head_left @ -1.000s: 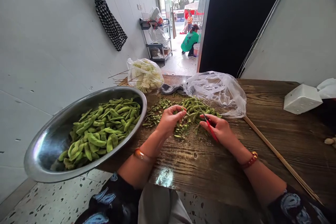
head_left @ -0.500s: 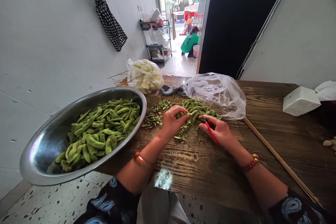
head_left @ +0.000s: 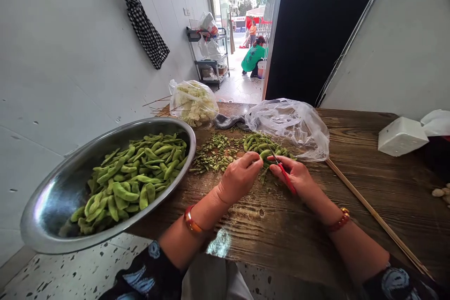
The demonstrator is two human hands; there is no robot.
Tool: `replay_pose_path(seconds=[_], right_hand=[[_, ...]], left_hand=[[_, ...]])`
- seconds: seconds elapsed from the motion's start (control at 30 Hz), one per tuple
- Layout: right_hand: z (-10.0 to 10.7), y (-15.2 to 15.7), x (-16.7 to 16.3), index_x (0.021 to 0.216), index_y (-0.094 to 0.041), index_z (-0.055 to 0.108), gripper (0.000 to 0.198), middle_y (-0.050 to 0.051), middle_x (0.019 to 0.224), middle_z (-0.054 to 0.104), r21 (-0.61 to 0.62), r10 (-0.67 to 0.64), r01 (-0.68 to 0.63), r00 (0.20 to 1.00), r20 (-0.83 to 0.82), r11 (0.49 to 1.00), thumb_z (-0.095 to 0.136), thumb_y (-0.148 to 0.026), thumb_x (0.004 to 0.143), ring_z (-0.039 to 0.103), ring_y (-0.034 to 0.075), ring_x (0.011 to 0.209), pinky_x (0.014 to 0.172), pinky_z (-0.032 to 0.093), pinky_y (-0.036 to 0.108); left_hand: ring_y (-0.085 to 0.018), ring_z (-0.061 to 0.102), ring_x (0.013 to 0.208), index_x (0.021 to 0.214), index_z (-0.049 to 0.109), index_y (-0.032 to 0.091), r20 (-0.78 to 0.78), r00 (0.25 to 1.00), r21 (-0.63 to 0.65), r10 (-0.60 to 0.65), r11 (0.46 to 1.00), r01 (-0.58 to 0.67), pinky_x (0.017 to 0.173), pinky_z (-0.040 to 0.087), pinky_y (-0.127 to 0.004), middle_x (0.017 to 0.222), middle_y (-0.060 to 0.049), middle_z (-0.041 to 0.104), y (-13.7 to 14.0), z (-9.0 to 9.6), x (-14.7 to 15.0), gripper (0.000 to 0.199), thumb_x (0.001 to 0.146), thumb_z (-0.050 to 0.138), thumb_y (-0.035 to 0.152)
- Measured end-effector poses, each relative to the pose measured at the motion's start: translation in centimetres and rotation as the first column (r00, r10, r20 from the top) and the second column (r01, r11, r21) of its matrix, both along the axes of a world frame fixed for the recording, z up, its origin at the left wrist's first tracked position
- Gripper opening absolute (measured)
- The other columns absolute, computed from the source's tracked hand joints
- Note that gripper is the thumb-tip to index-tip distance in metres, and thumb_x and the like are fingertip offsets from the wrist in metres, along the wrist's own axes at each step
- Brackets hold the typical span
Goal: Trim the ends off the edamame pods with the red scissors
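Note:
My left hand (head_left: pixel 242 172) is closed in a pinch, its fingers around a green edamame pod (head_left: pixel 265 154) that is mostly hidden. Just to the right, my right hand (head_left: pixel 292 173) grips red-handled scissors (head_left: pixel 286 177), their blades pointing up and left toward the pod. Behind both hands lies a pile of edamame pods (head_left: pixel 256 141) on the wooden table. Small green trimmings (head_left: pixel 214 152) are scattered left of the pile. A large steel basin (head_left: pixel 49 211) at the left holds many edamame pods (head_left: pixel 123 191).
A clear plastic bag (head_left: pixel 291 122) and a bag of pale cauliflower-like pieces (head_left: pixel 194 103) sit at the table's back, with a grey cloth (head_left: pixel 230 121) between. Thin wooden sticks (head_left: pixel 376 215) lie at right, near a white box (head_left: pixel 402 136). A person (head_left: pixel 253 58) crouches beyond the doorway.
My left hand has turned over and moved right and down, closer to the scissors. My right hand has shifted only slightly, the scissors still in it.

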State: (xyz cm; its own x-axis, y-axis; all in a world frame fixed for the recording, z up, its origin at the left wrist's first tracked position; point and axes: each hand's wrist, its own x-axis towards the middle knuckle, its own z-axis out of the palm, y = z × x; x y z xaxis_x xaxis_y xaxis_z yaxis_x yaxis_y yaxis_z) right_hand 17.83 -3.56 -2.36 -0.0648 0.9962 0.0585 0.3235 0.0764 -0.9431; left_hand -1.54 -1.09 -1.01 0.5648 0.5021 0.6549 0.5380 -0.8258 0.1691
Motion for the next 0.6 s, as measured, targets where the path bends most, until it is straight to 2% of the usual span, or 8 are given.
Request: replay_pose_path(seconds=[0.1,0.3,0.43,0.6], right_hand=[[0.24,-0.17,-0.19,0.111,-0.012,0.064,0.058,-0.004,0.061,0.047,-0.054,0.004,-0.008,0.997,-0.083,0.999,0.06,-0.059,0.077,0.036,0.009,0.051,0.046,0.031,0.023],[0.18,-0.35,-0.34,0.112,-0.013,0.063,0.062,-0.004,0.061,0.047,-0.124,0.001,-0.024,0.982,-0.187,0.992,0.063,-0.061,0.073,0.035,0.009,0.05,0.045,0.029,0.023],[0.07,-0.36,-0.35,0.114,-0.013,0.063,0.061,-0.003,0.063,0.048,-0.138,0.007,-0.035,0.98,-0.199,0.99,0.064,-0.059,0.074,0.036,0.008,0.051,0.045,0.028,0.022],[0.67,-0.65,-0.4,0.115,-0.013,0.061,0.059,-0.005,0.06,0.043,-0.141,0.028,-0.06,0.976,-0.217,0.988,0.067,-0.055,0.073,0.035,0.008,0.052,0.046,0.028,0.022]], left_hand=[[-0.015,0.061,0.088,0.097,0.062,0.017,-0.045,0.999,-0.019,0.005,1.0,-0.006,0.076,0.051,-0.025,0.1,-0.011,0.062,-0.11,-0.14,0.04,0.025,0.094,0.038,0.018],[-0.015,0.063,0.086,0.099,0.062,0.016,-0.099,0.995,0.04,0.031,0.999,-0.027,0.074,0.051,-0.024,0.1,-0.01,0.063,-0.29,-0.18,0.08,0.026,0.094,0.037,0.017],[-0.014,0.063,0.083,0.096,0.062,0.015,-0.115,0.993,0.075,0.032,0.997,-0.024,0.074,0.052,-0.023,0.099,-0.01,0.065,-0.48,0.04,0.24,0.027,0.095,0.036,0.019],[-0.013,0.064,0.079,0.089,0.061,0.014,-0.077,0.997,0.178,0.024,0.984,-0.01,0.07,0.054,-0.023,0.095,-0.008,0.066,-0.55,0.32,0.49,0.024,0.095,0.038,0.016]])
